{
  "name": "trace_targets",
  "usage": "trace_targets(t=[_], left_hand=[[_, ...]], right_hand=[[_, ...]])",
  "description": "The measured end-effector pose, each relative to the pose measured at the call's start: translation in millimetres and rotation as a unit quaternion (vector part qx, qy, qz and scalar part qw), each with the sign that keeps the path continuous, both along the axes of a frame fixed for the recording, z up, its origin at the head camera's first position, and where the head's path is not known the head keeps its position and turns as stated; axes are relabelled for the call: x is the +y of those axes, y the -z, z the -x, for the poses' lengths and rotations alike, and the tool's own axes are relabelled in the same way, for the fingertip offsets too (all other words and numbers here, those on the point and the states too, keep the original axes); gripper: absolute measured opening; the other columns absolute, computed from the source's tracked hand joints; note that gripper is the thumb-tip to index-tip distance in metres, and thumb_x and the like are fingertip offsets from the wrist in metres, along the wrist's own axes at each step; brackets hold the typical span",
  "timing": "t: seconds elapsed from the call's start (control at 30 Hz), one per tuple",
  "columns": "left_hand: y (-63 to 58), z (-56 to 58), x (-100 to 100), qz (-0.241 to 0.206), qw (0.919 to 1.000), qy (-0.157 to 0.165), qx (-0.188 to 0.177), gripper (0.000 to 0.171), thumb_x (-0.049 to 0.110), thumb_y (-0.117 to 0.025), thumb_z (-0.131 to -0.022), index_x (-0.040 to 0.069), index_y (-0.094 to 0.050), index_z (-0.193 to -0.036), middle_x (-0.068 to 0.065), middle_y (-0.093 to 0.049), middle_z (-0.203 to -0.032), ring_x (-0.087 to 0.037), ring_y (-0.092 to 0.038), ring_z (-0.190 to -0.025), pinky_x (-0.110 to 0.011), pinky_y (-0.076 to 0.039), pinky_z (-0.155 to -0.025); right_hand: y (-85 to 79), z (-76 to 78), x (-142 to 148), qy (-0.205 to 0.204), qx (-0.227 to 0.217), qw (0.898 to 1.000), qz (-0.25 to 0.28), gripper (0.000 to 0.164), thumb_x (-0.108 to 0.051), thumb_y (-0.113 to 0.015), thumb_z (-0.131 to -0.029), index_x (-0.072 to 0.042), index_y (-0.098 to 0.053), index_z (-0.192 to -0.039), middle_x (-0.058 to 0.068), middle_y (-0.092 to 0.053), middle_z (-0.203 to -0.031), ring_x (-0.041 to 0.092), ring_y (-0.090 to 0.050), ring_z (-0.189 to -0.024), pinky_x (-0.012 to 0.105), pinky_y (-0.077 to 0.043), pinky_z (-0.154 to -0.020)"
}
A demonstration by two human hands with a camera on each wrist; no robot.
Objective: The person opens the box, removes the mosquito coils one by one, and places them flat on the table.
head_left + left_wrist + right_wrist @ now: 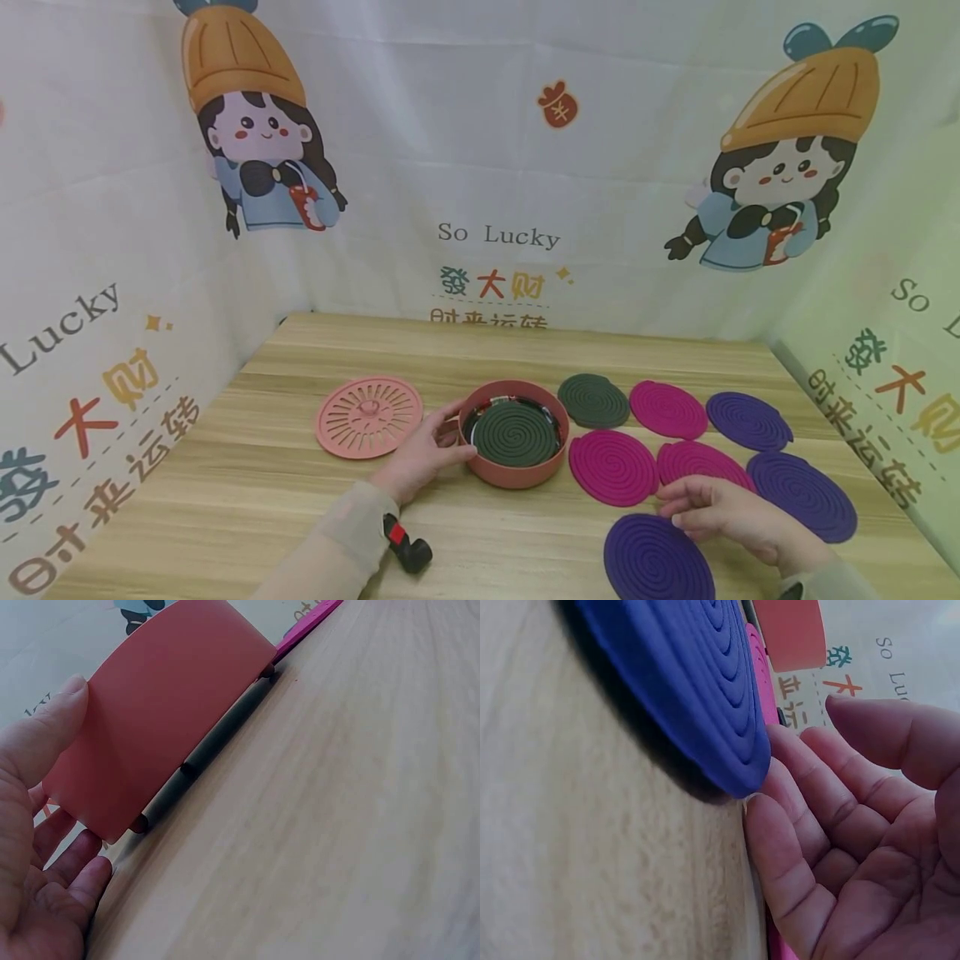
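A round terracotta-red mosquito coil holder (517, 477) stands on the table with a dark green mosquito coil (513, 433) inside it. My left hand (426, 454) grips its left side; in the left wrist view the thumb (56, 724) presses the red wall and the fingers reach round the handle side. Low over the table, my right hand (731, 517) has loosely bent fingers at the edge of the nearest purple coil (658, 557). In the right wrist view the fingertips lie right at that coil's rim, with the thumb (889, 731) held away from it.
A pink slotted lid (370, 417) with a small knob lies left of the holder. Right of it lie another green coil (594, 400), several magenta coils (613, 467) and further purple coils (802, 496). A printed cloth (480, 150) hangs behind the wooden table (247, 467).
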State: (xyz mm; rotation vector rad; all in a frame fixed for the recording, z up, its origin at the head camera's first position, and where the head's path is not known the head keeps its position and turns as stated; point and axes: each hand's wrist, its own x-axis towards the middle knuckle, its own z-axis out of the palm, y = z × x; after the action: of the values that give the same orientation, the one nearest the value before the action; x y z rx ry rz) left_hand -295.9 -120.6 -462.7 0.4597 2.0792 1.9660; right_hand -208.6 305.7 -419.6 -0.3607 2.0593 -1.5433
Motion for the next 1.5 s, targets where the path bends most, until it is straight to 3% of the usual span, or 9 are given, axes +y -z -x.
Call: trace_targets(t=[0.2, 0.37, 0.67, 0.77, 1.1, 1.5], left_hand=[[0.6, 0.4, 1, -0.002, 1.0000, 0.005, 0.001, 0.076, 0.008, -0.072, -0.086, 0.011, -0.031, -0.150, -0.019, -0.037, -0.148, -0.033, -0.035, -0.137, -0.041, -0.036, -0.109], [-0.2, -0.7, 1, -0.002, 1.0000, 0.002, -0.002, 0.076, 0.008, -0.072, -0.086, 0.011, -0.032, -0.150, -0.019, -0.038, -0.148, -0.032, -0.036, -0.136, -0.039, -0.038, -0.107], [3.4, -2.0, 1, -0.005, 1.0000, -0.002, -0.003, 0.077, 0.009, -0.074, -0.084, 0.013, -0.033, -0.149, -0.019, -0.040, -0.146, -0.033, -0.039, -0.135, -0.038, -0.042, -0.104], [4.7, -1.0, 2, -0.006, 1.0000, 0.000, -0.002, 0.077, 0.010, -0.074, -0.085, 0.013, -0.033, -0.149, -0.019, -0.039, -0.147, -0.033, -0.038, -0.135, -0.038, -0.041, -0.105], [4.0, -0.4, 2, -0.016, 0.9998, 0.004, -0.006, 0.076, 0.007, -0.073, -0.085, 0.013, -0.034, -0.149, -0.018, -0.040, -0.147, -0.033, -0.040, -0.134, -0.037, -0.043, -0.104], [1.5, 0.5, 1, -0.012, 0.9999, 0.007, -0.007, 0.077, 0.008, -0.073, -0.085, 0.013, -0.032, -0.150, -0.018, -0.040, -0.146, -0.032, -0.040, -0.134, -0.037, -0.043, -0.103]], right_hand=[[-5.4, 1.9, 1, -0.003, 0.012, 1.000, -0.011, 0.041, -0.007, -0.058, -0.094, 0.017, -0.047, -0.125, 0.014, -0.064, -0.112, 0.020, -0.061, -0.100, 0.037, -0.055, -0.078], [-20.6, 10.3, -8, 0.009, 0.033, 0.999, -0.023, 0.046, -0.011, -0.061, -0.093, 0.017, -0.045, -0.126, 0.015, -0.063, -0.115, 0.020, -0.061, -0.101, 0.034, -0.055, -0.078], [-44.9, 33.9, -59, 0.042, 0.092, 0.995, -0.002, 0.050, -0.010, -0.063, -0.092, 0.018, -0.043, -0.129, 0.024, -0.062, -0.116, 0.021, -0.063, -0.100, 0.033, -0.056, -0.079], [-48.3, 43.8, -77, 0.055, 0.097, 0.994, -0.002, 0.048, -0.010, -0.063, -0.092, 0.014, -0.046, -0.130, 0.024, -0.061, -0.118, 0.028, -0.062, -0.105, 0.034, -0.055, -0.083], [-42.1, 77.8, -133, 0.107, 0.069, 0.991, 0.050, 0.049, -0.010, -0.058, -0.095, 0.012, -0.042, -0.135, 0.030, -0.053, -0.128, 0.041, -0.053, -0.119, 0.047, -0.046, -0.100], [-28.9, 100.8, -179, 0.172, 0.049, 0.983, 0.046, 0.043, -0.007, -0.057, -0.095, 0.008, -0.048, -0.134, 0.025, -0.051, -0.135, 0.037, -0.047, -0.126, 0.047, -0.037, -0.108]])
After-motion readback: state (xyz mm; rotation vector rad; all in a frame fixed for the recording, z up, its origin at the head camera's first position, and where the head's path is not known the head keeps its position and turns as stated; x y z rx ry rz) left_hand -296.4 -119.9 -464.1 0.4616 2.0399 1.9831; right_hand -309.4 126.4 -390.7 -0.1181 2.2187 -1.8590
